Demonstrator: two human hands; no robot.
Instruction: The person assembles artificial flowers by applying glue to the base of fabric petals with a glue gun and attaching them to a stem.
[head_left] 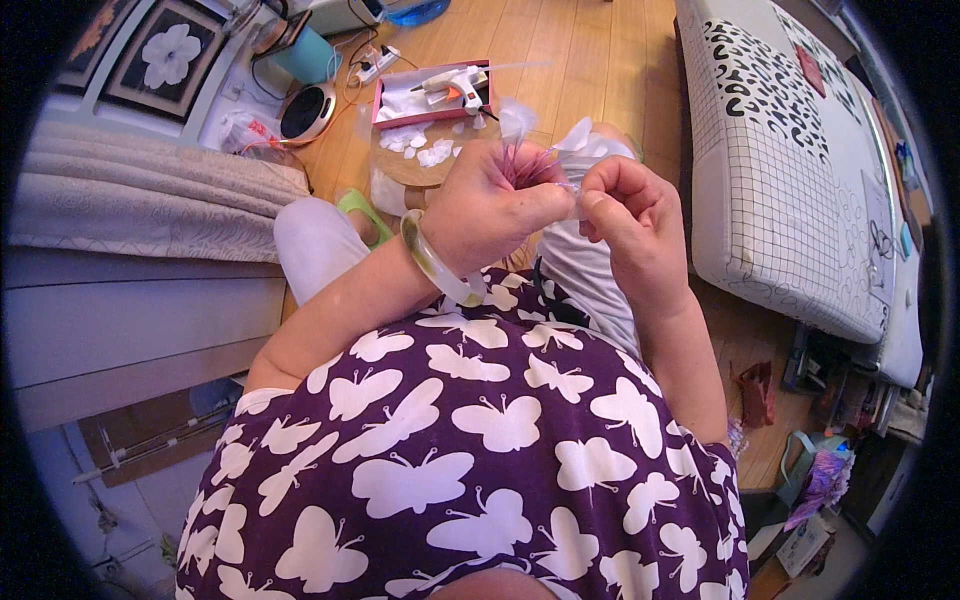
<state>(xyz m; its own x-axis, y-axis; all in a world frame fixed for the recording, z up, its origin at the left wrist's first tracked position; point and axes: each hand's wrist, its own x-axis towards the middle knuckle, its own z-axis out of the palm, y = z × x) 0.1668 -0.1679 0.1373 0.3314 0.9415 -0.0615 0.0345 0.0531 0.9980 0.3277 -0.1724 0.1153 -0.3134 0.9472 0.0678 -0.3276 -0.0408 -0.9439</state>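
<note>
Above lap: left hand point(490, 200) clamped on purple-white flower bundle point(530, 160), right hand point(625, 215) fingers pinched together at its base — loose petals likely to slip if grip eases.

Both hands point(560, 205) pinched around a purple-and-white artificial flower point(545, 150) above the lap

Two hands point(560, 205), one glue gun point(452, 87), one pink tray point(385, 105), one bangle point(437, 262), one mattress point(790, 170).

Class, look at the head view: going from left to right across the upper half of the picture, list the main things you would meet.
Framed flower picture → teal cup → pink tray with glue gun → left hand → right hand → patterned mattress.
</note>
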